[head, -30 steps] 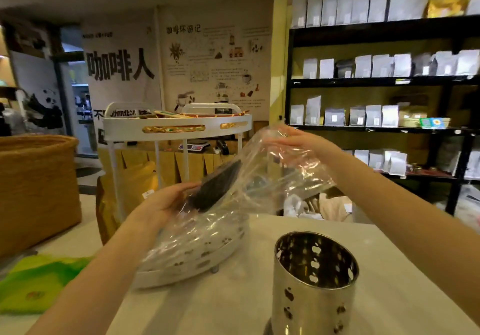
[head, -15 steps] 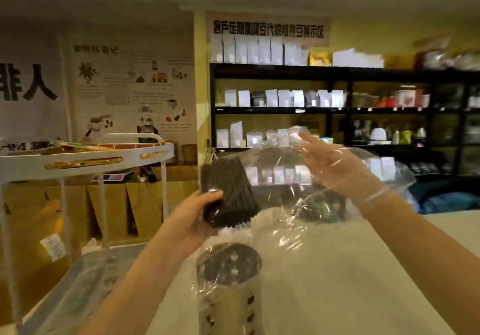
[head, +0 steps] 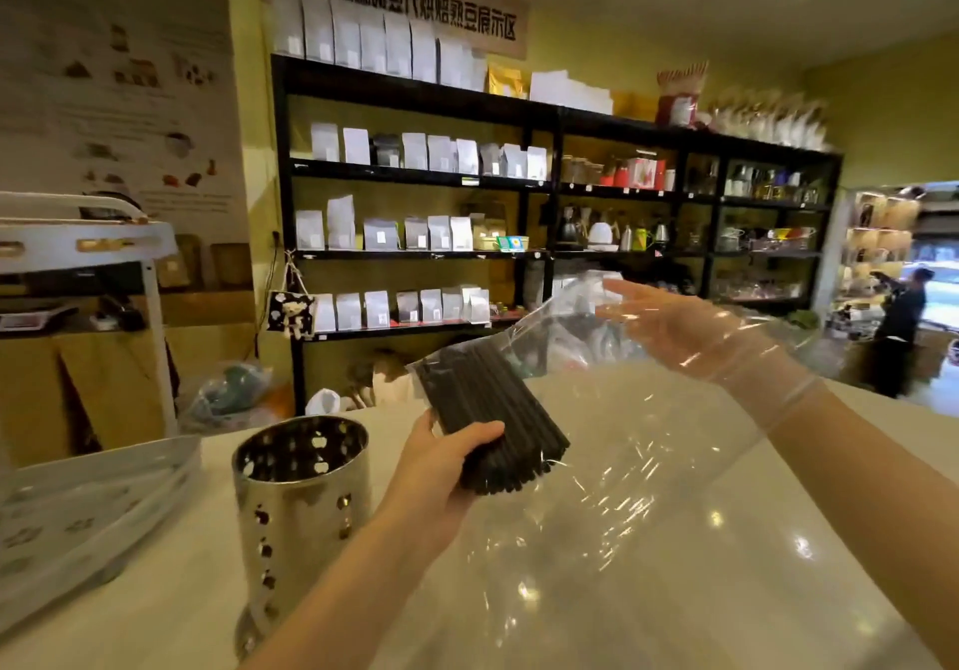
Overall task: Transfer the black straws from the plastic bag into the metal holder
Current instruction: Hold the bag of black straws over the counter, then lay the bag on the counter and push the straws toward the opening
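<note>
**Bundle of black straws, held above the counter**

Item: black straws (head: 488,420), one tight bundle. Long axis runs diagonally, from upper left and farther away down to lower right and nearer the camera. The cut ends at the lower right face the viewer; the upper ends lie under a fold of the plastic bag (head: 622,462). The bundle hangs in the air over the white counter (head: 778,539), up and to the right of the metal holder (head: 303,508), not touching it.

Left hand (head: 441,467): forearm rises from the lower edge; fingers and thumb curl round the bundle's lower half, grasping it firmly.

Right hand (head: 690,327): reaches in from the right, raised higher than the left, fingers straight and spread, inside the clear bag, whose film wraps the wrist and drapes down to the counter. It clasps nothing.

Metal holder: perforated cylinder, upright on the counter, mouth up.

Nearby: white tray rack (head: 78,513) at left; black shelving (head: 539,119) stocked with pouches behind.
</note>
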